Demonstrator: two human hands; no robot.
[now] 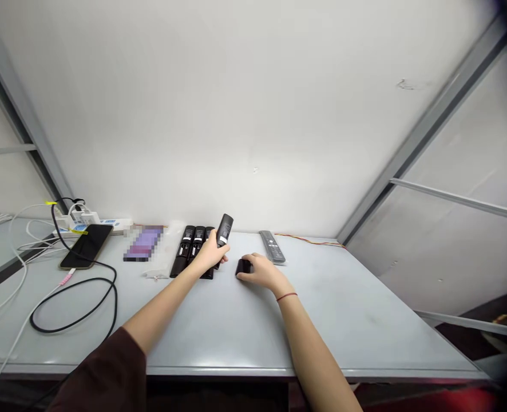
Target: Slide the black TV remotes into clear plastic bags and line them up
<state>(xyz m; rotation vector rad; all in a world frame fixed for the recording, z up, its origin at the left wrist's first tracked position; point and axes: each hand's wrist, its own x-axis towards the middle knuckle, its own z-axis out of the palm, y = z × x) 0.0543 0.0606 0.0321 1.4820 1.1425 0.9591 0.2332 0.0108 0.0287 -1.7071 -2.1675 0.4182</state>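
Observation:
In the head view, my left hand is closed around a black remote control, which is tilted up with its labelled back showing. Beneath and left of that hand, several black remote controls lie side by side, backs up, partly hidden by my hand and forearm. My right hand grips a small black piece at the tabletop; it looks like a remote's battery cover. Just behind the right hand lies another remote control, keys up, in a clear plastic sleeve.
A clear plastic bag lies left of the row, beside a phone-like item with a blurred screen. Farther left are a dark phone, a power strip and a looped black cable. A white wall backs the table.

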